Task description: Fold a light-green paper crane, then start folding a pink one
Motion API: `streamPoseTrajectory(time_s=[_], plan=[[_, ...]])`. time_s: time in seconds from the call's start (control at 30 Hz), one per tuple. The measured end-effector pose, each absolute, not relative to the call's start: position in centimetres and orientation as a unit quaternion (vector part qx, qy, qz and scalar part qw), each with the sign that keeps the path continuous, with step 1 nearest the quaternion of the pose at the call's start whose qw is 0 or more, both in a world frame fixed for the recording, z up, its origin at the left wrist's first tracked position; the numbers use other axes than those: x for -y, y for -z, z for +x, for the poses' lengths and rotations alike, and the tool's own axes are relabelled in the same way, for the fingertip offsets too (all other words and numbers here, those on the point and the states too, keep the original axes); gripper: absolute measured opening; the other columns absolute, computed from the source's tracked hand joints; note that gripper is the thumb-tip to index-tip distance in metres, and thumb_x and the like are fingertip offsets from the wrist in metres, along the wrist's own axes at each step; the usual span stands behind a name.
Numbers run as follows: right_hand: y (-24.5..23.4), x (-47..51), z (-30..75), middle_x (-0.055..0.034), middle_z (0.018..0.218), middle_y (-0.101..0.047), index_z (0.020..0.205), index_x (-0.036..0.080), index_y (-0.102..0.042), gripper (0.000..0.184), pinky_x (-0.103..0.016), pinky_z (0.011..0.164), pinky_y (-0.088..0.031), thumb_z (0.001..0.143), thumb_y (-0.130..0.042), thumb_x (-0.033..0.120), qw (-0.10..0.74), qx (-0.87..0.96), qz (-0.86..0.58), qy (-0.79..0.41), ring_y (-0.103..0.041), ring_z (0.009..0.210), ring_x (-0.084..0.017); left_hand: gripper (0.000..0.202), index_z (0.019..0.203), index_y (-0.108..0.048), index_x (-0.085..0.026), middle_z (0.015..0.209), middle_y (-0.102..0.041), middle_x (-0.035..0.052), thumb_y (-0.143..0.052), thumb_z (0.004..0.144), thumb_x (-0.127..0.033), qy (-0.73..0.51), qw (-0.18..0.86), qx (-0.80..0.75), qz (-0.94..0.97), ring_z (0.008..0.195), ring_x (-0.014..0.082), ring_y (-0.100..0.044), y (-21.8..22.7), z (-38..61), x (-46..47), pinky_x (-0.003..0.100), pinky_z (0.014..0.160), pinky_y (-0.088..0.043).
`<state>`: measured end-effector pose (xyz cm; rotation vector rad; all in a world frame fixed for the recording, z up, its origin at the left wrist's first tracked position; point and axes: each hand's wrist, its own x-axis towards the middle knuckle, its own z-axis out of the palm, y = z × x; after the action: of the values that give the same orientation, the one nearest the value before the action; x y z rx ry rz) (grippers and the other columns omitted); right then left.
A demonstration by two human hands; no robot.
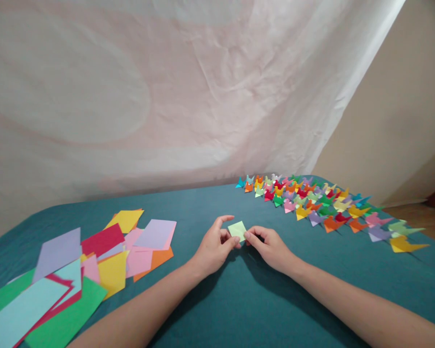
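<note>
A small folded piece of light green paper (238, 230) is held just above the teal table (253, 299), near its middle. My left hand (214, 246) pinches its left side, thumb and fingers closed on it. My right hand (268, 244) pinches the right lower edge with closed fingertips. Both forearms reach in from the bottom of the view.
Loose sheets of coloured paper (76, 270) lie scattered at the left of the table. Several rows of small folded paper birds (322, 203) in many colours stand at the back right. A creased white cloth (166, 96) hangs behind the table.
</note>
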<state>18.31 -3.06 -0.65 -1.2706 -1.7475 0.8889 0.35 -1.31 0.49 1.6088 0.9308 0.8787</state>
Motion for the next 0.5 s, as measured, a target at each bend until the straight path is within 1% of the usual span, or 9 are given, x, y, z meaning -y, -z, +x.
streamPoseTrajectory(time_s=[0.2,0.33,0.4,0.43,0.5], plan=[[0.6,3.1,18.3,0.0002,0.065,-0.057,0.07,0.016,-0.061,0.029,-0.025,0.06,-0.037,0.086,-0.048,0.037,0.383,0.695,-0.516,-0.322,-0.05,0.063,-0.014,0.051,0.125,-0.036,-0.015,0.058,-0.057,-0.0053,-0.058,0.079,-0.022,-0.338,0.522,-0.389,0.679,0.062,0.0155,-0.062,-0.6,0.0,0.9,0.023,0.057,-0.043],[0.7,3.0,18.4,-0.0001,0.064,-0.057,0.07,0.016,-0.061,0.031,-0.026,0.059,-0.036,0.086,-0.048,0.038,0.381,0.688,-0.52,-0.333,-0.05,0.063,-0.015,0.046,0.125,-0.039,-0.015,0.059,-0.058,-0.0039,-0.054,0.084,-0.031,-0.295,0.5,-0.388,0.716,0.056,0.0134,-0.058,-1.1,-0.6,0.6,0.023,0.054,-0.041],[0.7,3.0,18.5,-0.0001,0.064,-0.057,0.069,0.016,-0.06,0.032,-0.026,0.059,-0.036,0.086,-0.047,0.039,0.383,0.681,-0.518,-0.347,-0.049,0.062,-0.014,0.047,0.123,-0.042,-0.017,0.064,-0.057,-0.0031,-0.057,0.083,-0.036,-0.291,0.435,-0.387,0.759,0.058,0.0133,-0.056,-1.6,-1.1,0.4,0.023,0.056,-0.041],[0.7,2.9,18.6,-0.0001,0.064,-0.057,0.069,0.016,-0.06,0.031,-0.026,0.058,-0.036,0.086,-0.047,0.039,0.384,0.678,-0.519,-0.352,-0.049,0.062,-0.014,0.05,0.121,-0.046,-0.018,0.07,-0.057,-0.0016,-0.063,0.079,-0.038,-0.293,0.381,-0.38,0.79,0.063,0.0139,-0.055,-1.9,-1.4,0.3,0.025,0.059,-0.042],[0.7,2.9,18.6,-0.0004,0.065,-0.057,0.07,0.016,-0.06,0.031,-0.026,0.06,-0.037,0.086,-0.047,0.038,0.385,0.676,-0.52,-0.353,-0.05,0.063,-0.015,0.058,0.116,-0.053,-0.02,0.091,-0.058,0.0038,-0.075,0.066,-0.041,-0.295,0.26,-0.342,0.853,0.084,0.0188,-0.055,-2.5,-1.9,0.1,0.03,0.075,-0.044]])
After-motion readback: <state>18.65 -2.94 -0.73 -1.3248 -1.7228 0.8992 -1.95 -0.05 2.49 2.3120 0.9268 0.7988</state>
